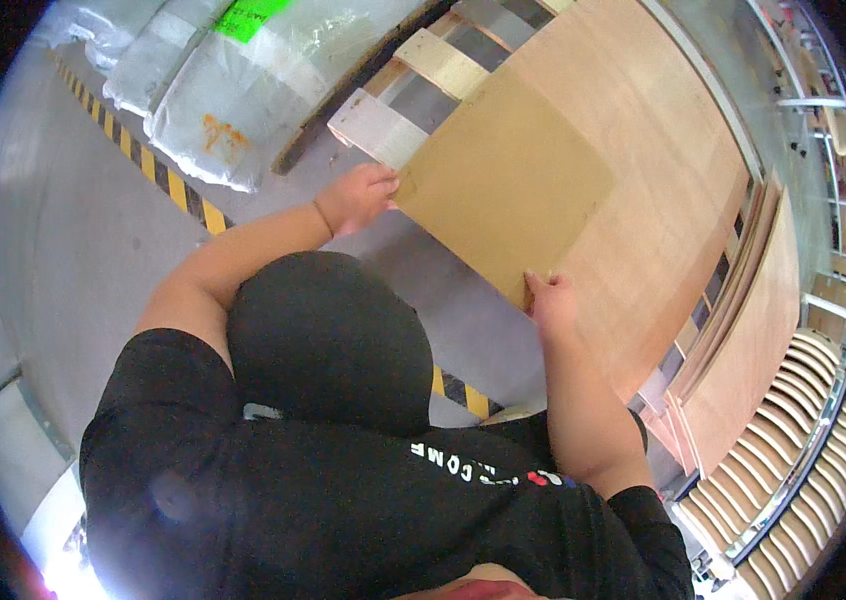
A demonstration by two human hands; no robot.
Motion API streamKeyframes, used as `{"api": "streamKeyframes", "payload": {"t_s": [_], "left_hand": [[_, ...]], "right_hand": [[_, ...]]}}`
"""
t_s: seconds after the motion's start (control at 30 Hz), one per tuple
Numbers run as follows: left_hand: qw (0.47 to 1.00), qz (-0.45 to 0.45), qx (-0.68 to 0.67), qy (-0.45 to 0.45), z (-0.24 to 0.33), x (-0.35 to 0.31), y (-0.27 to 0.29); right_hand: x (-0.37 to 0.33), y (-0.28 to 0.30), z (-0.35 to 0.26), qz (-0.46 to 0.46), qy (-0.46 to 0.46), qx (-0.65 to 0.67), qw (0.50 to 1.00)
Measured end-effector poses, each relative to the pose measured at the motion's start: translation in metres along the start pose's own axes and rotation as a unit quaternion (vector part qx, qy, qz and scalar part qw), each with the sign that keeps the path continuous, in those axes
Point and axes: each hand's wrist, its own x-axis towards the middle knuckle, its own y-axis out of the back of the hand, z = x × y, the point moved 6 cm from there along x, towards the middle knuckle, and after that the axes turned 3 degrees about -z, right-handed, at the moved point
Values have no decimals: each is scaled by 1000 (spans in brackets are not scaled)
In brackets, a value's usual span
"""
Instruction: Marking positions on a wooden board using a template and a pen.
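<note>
A flat, square, yellowish-brown board (508,175) lies over the corner of a larger pale wooden sheet (663,120). My left hand (361,198) pinches the board at its left corner, the thumb and fingers closed on the edge. At the near corner my right hand (550,298) grips the same board, with its thumb on top. The undersides of both grips are hidden. The board's near edge sticks out past the sheet, above the grey floor.
Under the sheet is a slatted wooden pallet (438,62). Plastic-wrapped bundles (233,95) stand at the far left beside yellow-black floor tape (148,162). Upright wooden panels (743,330) lean at the right, near a rack of curved pale wooden pieces (793,400).
</note>
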Motion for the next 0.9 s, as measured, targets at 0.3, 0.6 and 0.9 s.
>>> {"api": "streamKeyframes", "payload": {"t_s": [0.3, 0.6, 0.9], "left_hand": [[1000, -25, -6, -7, 1, -3, -2], [1000, -22, -1, 2, -2, -5, 1], [1000, -11, 21, -10, 0, -5, 0]], "right_hand": [[-14, 9, -15, -42, -1, 38, 998], [-21, 13, -30, -81, -27, 38, 996], [-12, 8, -16, -50, -9, -13, 999]]}}
